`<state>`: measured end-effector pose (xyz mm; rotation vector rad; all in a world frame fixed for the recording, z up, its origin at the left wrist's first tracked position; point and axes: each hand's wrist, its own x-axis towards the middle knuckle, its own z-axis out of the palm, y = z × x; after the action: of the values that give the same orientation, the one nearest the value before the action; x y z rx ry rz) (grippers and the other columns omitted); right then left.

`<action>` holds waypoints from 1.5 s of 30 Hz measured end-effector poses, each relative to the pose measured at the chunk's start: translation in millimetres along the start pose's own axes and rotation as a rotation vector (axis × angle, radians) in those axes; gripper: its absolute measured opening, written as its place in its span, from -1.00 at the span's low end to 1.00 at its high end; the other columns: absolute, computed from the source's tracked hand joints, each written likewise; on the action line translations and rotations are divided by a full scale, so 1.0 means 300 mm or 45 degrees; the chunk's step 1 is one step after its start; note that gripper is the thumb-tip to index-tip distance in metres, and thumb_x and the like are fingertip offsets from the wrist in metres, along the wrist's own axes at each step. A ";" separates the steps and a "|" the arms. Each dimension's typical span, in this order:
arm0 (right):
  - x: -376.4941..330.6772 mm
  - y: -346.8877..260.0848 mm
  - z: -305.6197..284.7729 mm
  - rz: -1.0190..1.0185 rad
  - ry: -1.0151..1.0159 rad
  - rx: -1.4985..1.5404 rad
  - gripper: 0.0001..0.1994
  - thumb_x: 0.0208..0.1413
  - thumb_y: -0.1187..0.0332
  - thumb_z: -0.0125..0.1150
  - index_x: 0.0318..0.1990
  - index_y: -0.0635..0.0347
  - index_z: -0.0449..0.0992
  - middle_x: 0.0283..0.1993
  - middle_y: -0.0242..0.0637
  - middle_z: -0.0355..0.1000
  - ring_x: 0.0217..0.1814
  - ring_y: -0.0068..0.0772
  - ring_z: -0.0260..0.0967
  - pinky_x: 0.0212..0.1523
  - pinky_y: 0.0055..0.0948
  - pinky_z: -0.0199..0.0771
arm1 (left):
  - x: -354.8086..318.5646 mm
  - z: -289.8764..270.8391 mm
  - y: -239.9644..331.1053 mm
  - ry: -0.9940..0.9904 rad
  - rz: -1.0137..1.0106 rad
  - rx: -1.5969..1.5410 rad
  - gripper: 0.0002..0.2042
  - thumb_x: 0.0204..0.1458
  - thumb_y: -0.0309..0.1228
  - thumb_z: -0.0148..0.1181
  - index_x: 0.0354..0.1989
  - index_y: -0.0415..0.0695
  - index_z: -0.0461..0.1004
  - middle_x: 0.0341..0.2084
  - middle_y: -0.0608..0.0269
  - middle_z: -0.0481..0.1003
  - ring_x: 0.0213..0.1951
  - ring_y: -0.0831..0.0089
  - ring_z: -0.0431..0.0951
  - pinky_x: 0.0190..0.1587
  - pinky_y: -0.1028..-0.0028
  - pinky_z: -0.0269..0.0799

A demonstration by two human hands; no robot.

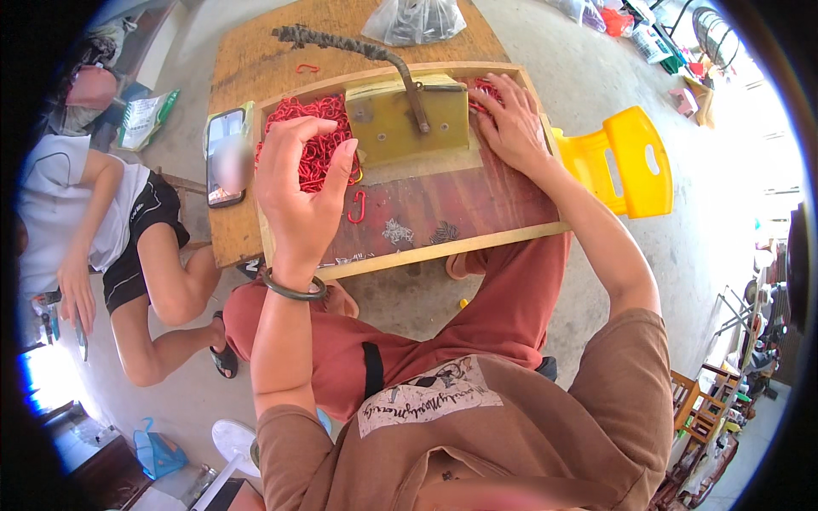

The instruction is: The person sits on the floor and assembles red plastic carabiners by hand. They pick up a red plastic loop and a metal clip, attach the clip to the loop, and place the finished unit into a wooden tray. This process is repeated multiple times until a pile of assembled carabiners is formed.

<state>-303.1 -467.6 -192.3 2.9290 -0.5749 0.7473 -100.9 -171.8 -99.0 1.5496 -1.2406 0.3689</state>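
Note:
A shallow wooden tray (443,253) lies before me on a wooden table. My left hand (300,175) hovers at a heap of red hook-shaped clips (317,109), thumb and curved fingers apart, with nothing seen between them. At the tray's far right corner, my right hand (514,128) rests with fingers stretched over more red clips (484,90), partly covering them. Between the hands stands a yellowish block (400,128) with a bent metal lever (413,98) whose grip is wrapped. A single red clip (356,207) lies nearer me, left of small silvery pins (397,231) and darker pins (443,232).
A phone (226,157) stands left of the tray. On the table (256,51) lie a stray red clip (308,68) and a clear plastic bag (415,21). To the right is a yellow plastic chair (635,166). Another person (111,213) sits at the left.

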 end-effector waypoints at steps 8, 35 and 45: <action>0.041 -0.012 0.020 0.106 0.089 0.243 -0.52 0.17 0.21 0.25 0.27 -0.07 0.55 0.37 -0.06 0.34 0.45 0.03 0.27 0.49 0.04 0.15 | -0.020 0.032 0.011 -0.059 0.037 -0.040 -0.79 0.02 -0.49 0.47 -0.21 -0.20 0.58 -0.24 0.11 0.59 -0.18 0.13 0.60 -0.10 0.29 0.50; 0.074 0.008 0.068 0.233 0.115 -0.024 -0.67 0.26 0.19 0.31 0.14 -0.01 0.61 0.26 -0.18 0.43 0.30 -0.01 0.39 0.32 -0.04 0.38 | 0.019 -0.151 -0.068 0.304 -0.221 0.092 -0.92 0.18 -0.45 0.40 -0.31 -0.17 0.64 -0.47 0.24 0.63 -0.38 0.48 0.63 -0.25 0.45 0.51; 0.060 -0.005 0.063 0.221 0.074 -0.146 -0.64 0.28 0.12 0.29 0.18 -0.07 0.62 0.25 -0.24 0.44 0.29 -0.04 0.41 0.25 -0.06 0.45 | -0.102 -0.014 0.044 -0.174 0.329 -0.012 -0.84 -0.01 -0.42 0.49 -0.38 -0.08 0.56 -0.52 0.28 0.51 -0.45 0.24 0.55 -0.37 0.31 0.45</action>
<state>-279.5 -475.0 -200.4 2.7691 -0.8451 0.7847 -123.1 -151.1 -113.5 1.4280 -1.5536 0.4275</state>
